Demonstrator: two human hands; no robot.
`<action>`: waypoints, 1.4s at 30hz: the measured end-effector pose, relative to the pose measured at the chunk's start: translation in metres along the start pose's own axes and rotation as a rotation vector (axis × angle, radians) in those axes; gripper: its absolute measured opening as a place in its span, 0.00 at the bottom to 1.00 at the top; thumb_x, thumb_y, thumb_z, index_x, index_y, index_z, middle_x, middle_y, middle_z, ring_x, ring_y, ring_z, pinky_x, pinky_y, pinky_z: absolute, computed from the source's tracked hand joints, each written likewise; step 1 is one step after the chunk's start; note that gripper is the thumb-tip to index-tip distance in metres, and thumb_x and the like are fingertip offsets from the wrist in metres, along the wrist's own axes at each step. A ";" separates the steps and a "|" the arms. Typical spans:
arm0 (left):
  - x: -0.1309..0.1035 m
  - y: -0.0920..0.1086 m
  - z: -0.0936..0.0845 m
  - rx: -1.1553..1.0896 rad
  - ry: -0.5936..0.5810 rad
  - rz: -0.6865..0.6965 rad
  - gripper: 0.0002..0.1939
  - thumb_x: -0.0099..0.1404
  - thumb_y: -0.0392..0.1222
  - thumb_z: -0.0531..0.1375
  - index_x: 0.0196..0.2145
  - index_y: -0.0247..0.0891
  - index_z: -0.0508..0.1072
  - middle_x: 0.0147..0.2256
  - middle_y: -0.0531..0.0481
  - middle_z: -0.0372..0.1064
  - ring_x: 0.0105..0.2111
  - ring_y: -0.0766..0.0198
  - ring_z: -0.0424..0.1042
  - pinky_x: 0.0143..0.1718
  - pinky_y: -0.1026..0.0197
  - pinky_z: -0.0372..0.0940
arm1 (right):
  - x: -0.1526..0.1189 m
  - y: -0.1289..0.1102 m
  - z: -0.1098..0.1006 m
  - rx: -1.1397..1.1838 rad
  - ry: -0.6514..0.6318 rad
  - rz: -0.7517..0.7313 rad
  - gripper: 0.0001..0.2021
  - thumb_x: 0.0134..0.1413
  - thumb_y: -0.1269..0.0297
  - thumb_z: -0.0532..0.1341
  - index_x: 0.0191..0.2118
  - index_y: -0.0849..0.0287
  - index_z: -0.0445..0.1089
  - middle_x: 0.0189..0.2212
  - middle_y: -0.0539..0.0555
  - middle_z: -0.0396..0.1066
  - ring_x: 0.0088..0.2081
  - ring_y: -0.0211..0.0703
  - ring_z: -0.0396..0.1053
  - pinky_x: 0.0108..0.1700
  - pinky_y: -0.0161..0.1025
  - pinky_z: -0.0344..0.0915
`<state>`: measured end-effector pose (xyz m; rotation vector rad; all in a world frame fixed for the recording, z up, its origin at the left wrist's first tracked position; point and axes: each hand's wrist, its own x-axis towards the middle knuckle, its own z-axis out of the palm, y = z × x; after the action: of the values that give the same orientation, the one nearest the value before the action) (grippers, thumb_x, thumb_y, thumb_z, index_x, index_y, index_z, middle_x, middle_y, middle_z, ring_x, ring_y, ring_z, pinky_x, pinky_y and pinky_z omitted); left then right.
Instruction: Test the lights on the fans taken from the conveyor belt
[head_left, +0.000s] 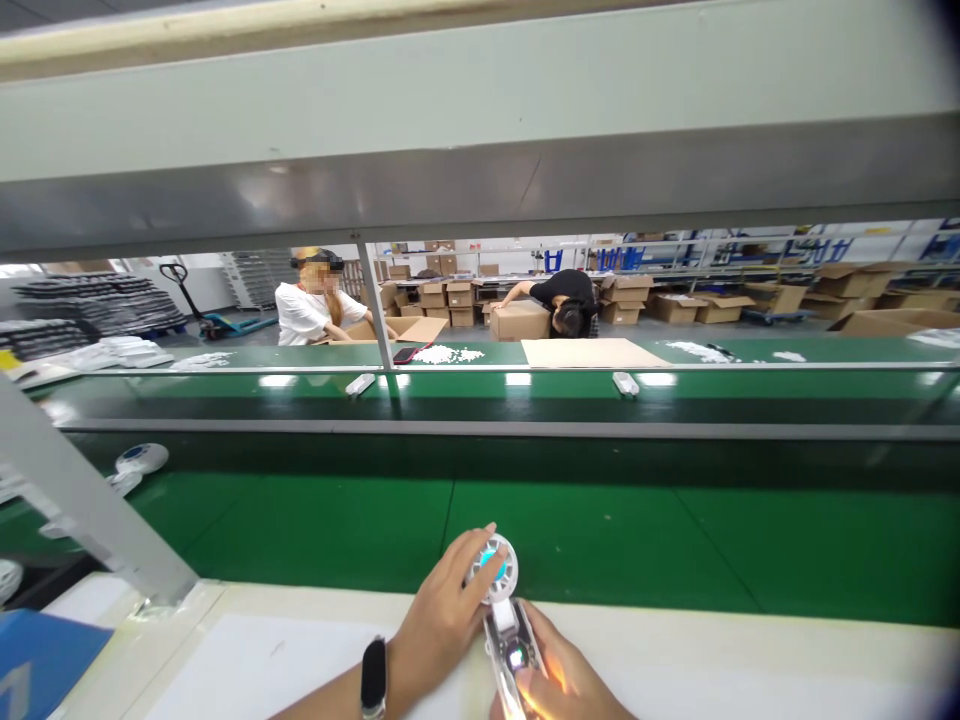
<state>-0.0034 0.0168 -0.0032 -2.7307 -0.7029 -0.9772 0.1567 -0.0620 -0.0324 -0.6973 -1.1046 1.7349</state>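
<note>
A small white handheld fan [505, 614] with a round slotted head and a blue centre is held low in the middle of the head view. Its handle looks open at the front, with a lit display and an orange glow near the lower end. My right hand [571, 678] wraps round the handle, the thumb on its front just below the display. The fingers of my left hand [441, 610] close on the left side of the fan head, one of them lying across its front. A dark-screened band sits on my left wrist.
A green bench [300, 530] lies beyond the white work surface [262, 660]. Further back runs a conveyor [465, 388] carrying white parts [625, 384]. A slanted post [82, 500] stands left, a beam [480, 100] crosses overhead. Two people [300, 312] are among cardboard boxes [520, 322].
</note>
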 end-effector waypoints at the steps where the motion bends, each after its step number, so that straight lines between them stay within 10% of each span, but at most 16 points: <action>1: 0.000 0.000 0.000 -0.004 -0.003 -0.001 0.24 0.63 0.29 0.50 0.56 0.35 0.56 0.54 0.34 0.57 0.55 0.52 0.56 0.49 0.49 0.65 | -0.001 -0.001 0.000 -0.010 0.000 0.000 0.38 0.40 0.41 0.62 0.53 0.59 0.51 0.28 0.54 0.68 0.27 0.45 0.71 0.29 0.40 0.64; 42: -0.004 0.000 0.001 -0.134 -0.130 -0.112 0.28 0.64 0.31 0.48 0.61 0.41 0.46 0.59 0.36 0.47 0.57 0.54 0.54 0.51 0.53 0.62 | -0.007 -0.010 0.000 -0.003 -0.041 0.007 0.40 0.40 0.46 0.65 0.55 0.59 0.47 0.35 0.58 0.71 0.35 0.45 0.72 0.39 0.43 0.65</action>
<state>-0.0056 0.0159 -0.0067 -2.9214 -0.8498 -0.9060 0.1629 -0.0665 -0.0235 -0.6708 -1.1343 1.7604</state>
